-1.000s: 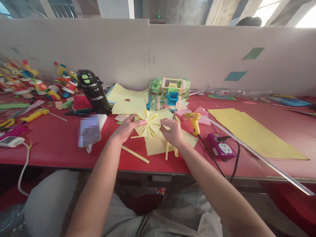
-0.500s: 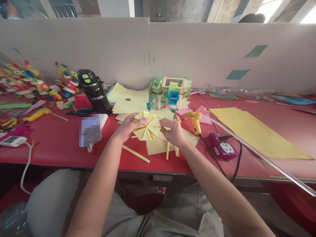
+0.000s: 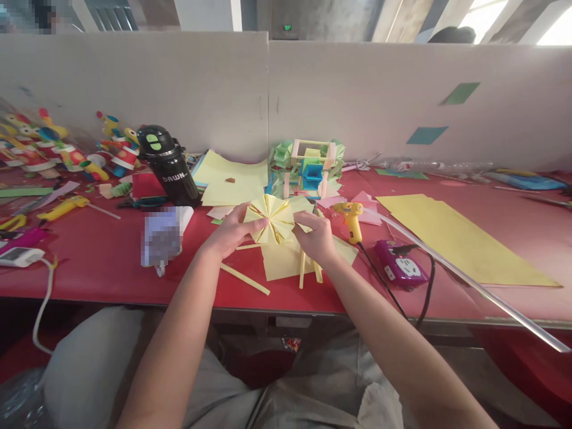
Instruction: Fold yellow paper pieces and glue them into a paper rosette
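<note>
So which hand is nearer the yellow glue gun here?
Right. The right hand grips the folded yellow paper fan just left of the glue gun; the left hand holds the fan's far side, farther away.

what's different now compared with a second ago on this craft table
The pleated yellow paper fan has been lifted and tilted up between the left hand and right hand; both keep their grip. The yellow glue gun, black bottle and yellow paper strips stayed put.
</note>
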Motion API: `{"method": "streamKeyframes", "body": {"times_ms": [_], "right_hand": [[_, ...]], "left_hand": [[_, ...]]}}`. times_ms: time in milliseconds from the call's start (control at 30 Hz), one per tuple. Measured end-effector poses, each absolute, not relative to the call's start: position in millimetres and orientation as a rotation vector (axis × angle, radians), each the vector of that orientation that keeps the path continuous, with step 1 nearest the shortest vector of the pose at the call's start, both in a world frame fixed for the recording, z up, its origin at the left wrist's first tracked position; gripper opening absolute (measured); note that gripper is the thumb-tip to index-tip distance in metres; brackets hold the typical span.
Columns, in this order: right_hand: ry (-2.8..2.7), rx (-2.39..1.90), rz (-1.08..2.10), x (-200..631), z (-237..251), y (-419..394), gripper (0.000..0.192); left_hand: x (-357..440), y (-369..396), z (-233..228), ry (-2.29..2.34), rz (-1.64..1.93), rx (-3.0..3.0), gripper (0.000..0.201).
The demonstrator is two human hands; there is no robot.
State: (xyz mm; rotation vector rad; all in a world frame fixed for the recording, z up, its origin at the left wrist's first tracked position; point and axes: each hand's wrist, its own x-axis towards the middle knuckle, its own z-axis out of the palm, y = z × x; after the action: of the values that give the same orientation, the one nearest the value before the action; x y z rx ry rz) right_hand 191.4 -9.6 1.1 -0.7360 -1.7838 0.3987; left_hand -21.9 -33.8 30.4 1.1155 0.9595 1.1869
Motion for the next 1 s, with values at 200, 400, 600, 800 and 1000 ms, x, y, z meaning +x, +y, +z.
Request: {"method": "streamKeyframes", "body": {"times_ms": [200, 400, 600, 800, 1000], "right_hand": [[-1.757, -0.749, 0.416, 190, 2, -11, 0.025], [-1.735, -0.765, 0.391, 187, 2, -13, 0.024], [-1.765, -0.727, 0.406, 184, 3, -16, 0.023], [-1.697, -0.775, 0.390, 183, 2, -15, 0.027], [-1.678, -0.787, 0.401, 183, 0, -14, 0.024]], "left_hand": [[-20, -31, 30, 0.993, 1.336, 1.098, 0.052], [-14, -33, 31, 0.850, 1.206, 1.144, 0.056], [-13, -33, 33, 0.882, 1.240, 1.104, 0.052], [-10, -32, 31, 0.931, 1.364, 1.096, 0.054], [-11, -33, 30, 0.921, 1.237, 1.099, 0.055]]}}
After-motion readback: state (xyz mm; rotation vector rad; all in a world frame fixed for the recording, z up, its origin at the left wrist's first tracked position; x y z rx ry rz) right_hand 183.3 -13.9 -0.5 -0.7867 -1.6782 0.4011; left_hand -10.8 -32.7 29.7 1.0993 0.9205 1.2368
